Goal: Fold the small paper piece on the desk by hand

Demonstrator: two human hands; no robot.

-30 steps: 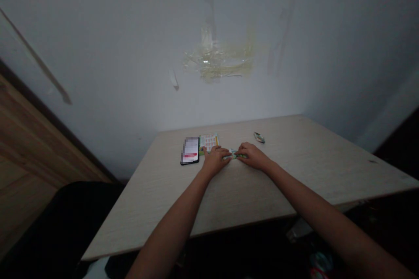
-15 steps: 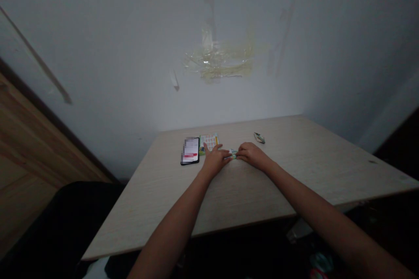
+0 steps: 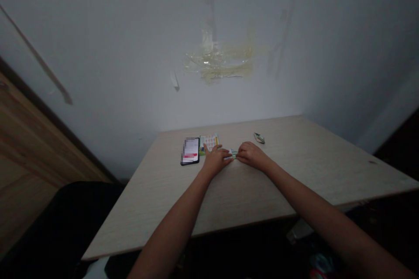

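A small strip of printed paper (image 3: 233,152), white and green, lies on the table between my hands. My left hand (image 3: 215,159) rests with its fingers spread, the fingertips on the paper's left end and the thumb reaching over a printed sheet. At the right end, my right hand (image 3: 251,155) has its fingers bent together, pinching the paper's edge. The printed sheet (image 3: 209,140) with rows of small pictures lies just beyond my left hand, which covers its lower part. A phone (image 3: 190,151) with a lit screen is left of this sheet.
A small folded paper piece (image 3: 259,138) sits on the pale wooden table (image 3: 242,196), beyond my right hand. The wall behind carries old tape (image 3: 225,63). A dark chair-like shape (image 3: 81,209) stands at the left, by a wooden panel (image 3: 39,152).
Slightly more of the paper strip's print shows between my hands. Both hands have stayed almost where they were; the phone and sheet are unmoved.
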